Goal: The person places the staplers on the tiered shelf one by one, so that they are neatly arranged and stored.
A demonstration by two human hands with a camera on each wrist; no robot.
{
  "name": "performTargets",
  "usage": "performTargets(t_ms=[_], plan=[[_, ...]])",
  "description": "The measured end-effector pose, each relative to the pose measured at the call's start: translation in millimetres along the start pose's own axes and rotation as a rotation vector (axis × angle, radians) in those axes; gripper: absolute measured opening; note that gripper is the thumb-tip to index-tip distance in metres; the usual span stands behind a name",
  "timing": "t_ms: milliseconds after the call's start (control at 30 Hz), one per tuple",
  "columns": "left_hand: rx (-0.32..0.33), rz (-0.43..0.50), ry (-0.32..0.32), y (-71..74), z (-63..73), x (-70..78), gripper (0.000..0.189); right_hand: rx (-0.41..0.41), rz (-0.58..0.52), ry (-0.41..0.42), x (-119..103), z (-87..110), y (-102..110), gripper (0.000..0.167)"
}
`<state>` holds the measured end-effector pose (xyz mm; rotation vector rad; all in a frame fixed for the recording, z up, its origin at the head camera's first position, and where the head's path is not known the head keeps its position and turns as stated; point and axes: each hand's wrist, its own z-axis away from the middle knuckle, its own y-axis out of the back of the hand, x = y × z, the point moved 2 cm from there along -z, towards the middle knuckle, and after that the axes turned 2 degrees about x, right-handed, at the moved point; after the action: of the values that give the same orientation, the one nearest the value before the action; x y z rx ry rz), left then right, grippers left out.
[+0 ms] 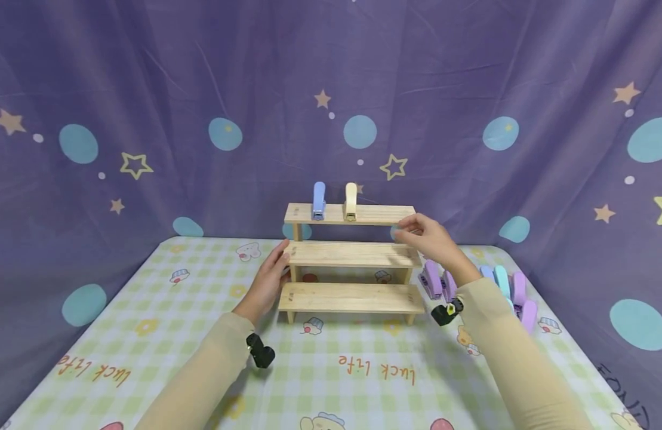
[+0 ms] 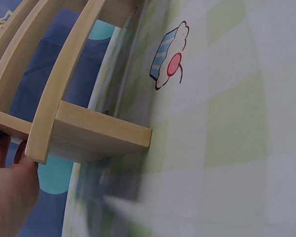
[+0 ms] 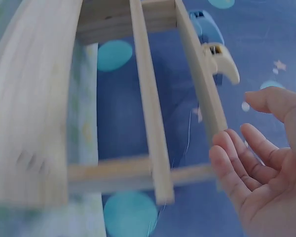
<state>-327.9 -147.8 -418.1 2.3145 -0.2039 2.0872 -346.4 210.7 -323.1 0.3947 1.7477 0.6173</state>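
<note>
A three-tier wooden stand (image 1: 352, 297) is on the table in the head view. On its top board stand a blue stapler (image 1: 319, 202) and a cream stapler (image 1: 351, 202), side by side. My left hand (image 1: 268, 278) grips the stand's left side by the middle board; in the left wrist view its fingers (image 2: 1, 148) curl at the board's end. My right hand (image 1: 430, 237) is by the right end of the top board. Its palm shows in the right wrist view, fingers loosely bent and nothing held.
Purple staplers (image 1: 431, 279) lie right of the stand, partly behind the right forearm. Further right is a group of blue, teal and purple staplers (image 1: 518, 289). A checked cloth (image 1: 180, 340) covers the table, and a purple curtain (image 1: 288, 71) hangs behind.
</note>
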Motion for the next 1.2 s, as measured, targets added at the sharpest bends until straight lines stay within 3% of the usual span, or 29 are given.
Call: performTargets(t_ms=[200, 433, 800, 1200], plan=[[-0.012, 0.021, -0.004, -0.1, -0.1, -0.3, 0.053, 0.01, 0.03, -0.015, 25.4, 15.5, 16.1, 0.047], [-0.03, 0.022, -0.022, 0.6, 1.9, -1.0, 0.053, -0.022, -0.01, -0.051, 49.0, 29.3, 22.6, 0.048], [-0.032, 0.015, -0.016, 0.3, 3.0, 2.0, 0.053, -0.012, 0.099, -0.106, 88.9, 40.9, 21.4, 0.051], [-0.008, -0.021, -0.016, -0.1, 2.2, 0.7, 0.054, 0.024, 0.261, -0.151, 107.7, 44.1, 10.5, 0.055]])
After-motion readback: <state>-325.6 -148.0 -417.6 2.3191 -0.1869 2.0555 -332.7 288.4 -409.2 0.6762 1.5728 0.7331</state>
